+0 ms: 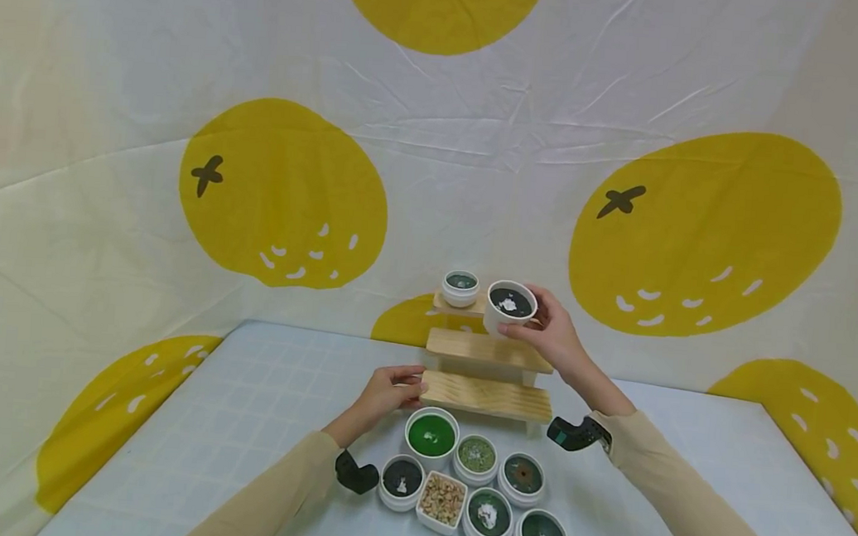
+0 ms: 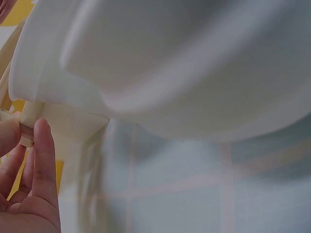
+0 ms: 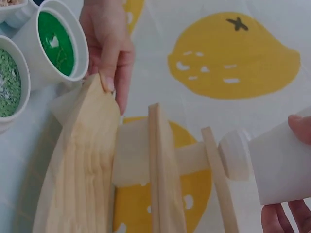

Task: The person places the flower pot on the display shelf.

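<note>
"Holding something, that right hand point(image 1: 557, 337)?"

"Yes, a dark-filled white cup point(image 1: 509, 304) with a white patch on its surface; thumb and fingers curve around its side, parted as wide as the cup."

"Where is the cup exactly?"

"Held up at the top step point(image 3: 221, 179) of the wooden stand point(image 1: 485, 349), to the right of a smaller white jar point(image 1: 461, 290). In the right wrist view a gap shows beside its base."

"And the left hand point(image 1: 386, 390)?"

"Narrow: thumb and forefinger pinch the left end of the lowest step point(image 1: 487, 397), with the other fingers bent behind."

"What sits close to it?"

"A green-filled white cup point(image 1: 432, 436), just in front of the lowest step, with a square dish of pale bits point(image 1: 442, 500) and several round pots point(image 1: 488, 517) clustered nearby on the pale cloth point(image 1: 293, 391)"
</note>
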`<state>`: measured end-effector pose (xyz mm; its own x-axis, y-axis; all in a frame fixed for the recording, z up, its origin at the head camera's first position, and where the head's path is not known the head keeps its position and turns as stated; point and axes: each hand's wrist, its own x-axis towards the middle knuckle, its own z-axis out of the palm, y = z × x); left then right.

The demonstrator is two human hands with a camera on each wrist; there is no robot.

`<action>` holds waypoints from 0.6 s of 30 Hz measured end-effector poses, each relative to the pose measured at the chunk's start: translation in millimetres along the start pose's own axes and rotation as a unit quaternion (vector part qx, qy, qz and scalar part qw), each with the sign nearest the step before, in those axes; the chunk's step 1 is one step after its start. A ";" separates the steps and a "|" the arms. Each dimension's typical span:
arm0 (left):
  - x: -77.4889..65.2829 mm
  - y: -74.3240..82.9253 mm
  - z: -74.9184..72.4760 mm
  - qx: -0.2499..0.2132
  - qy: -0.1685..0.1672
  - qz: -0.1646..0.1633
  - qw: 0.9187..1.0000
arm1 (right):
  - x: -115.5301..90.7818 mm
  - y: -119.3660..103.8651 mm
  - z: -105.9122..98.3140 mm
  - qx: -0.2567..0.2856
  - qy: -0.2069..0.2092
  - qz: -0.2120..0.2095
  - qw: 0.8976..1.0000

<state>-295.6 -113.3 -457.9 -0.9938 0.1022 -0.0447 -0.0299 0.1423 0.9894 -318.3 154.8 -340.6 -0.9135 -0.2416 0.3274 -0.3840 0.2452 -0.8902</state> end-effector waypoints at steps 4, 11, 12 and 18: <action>-0.3 0.1 -0.3 0.000 -0.005 0.003 1.000 | 5.2 0.7 -0.5 -0.005 0.008 0.004 1.000; -1.3 -0.2 -0.2 -0.009 -0.010 0.012 1.000 | 11.4 3.6 -2.6 -0.017 0.022 0.022 0.999; -1.3 -0.4 -0.2 -0.010 -0.010 0.013 1.000 | 12.2 4.3 -2.9 -0.017 0.024 0.023 0.999; -1.5 0.2 -0.2 -0.010 -0.008 0.015 1.000 | 17.3 6.3 -4.0 -0.022 0.031 0.027 0.999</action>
<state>-294.1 -113.7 -457.6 -0.9924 0.1223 -0.0161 -0.0015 0.1188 0.9929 -337.0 155.9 -339.3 -0.9390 -0.1692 0.2994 -0.3383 0.2979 -0.8927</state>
